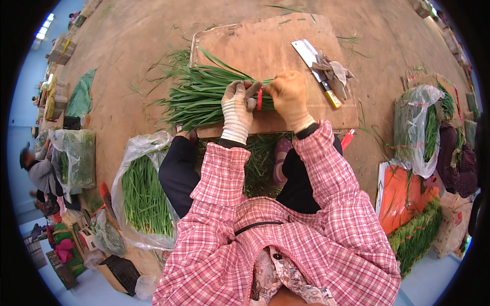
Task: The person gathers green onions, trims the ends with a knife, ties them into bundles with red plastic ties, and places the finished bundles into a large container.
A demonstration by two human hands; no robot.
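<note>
A bunch of long green leaves, apparently Chinese chives (203, 93), lies across a low wooden board (268, 42). Red tape (260, 98) is wrapped round the bunch near its right part. My left hand (238, 103), in a striped knit glove, rests on the leaves just left of the tape, its fingertips at the tape. My right hand (291, 97), in a tan glove, is curled at the tape's right side; its fingertips are blurred, and whether they grip the tape is hard to see. A cleaver (308, 53) with a wood-and-black handle lies to the right, partly under a crumpled brown cloth (335, 72).
An open plastic bag of leaves (147, 195) stands on the floor at left. Wrapped bundles (415, 122) and an orange sheet (402, 199) with tied bunches (417, 233) are at right. Another person (40, 170) works at far left beside a bagged stack (78, 158).
</note>
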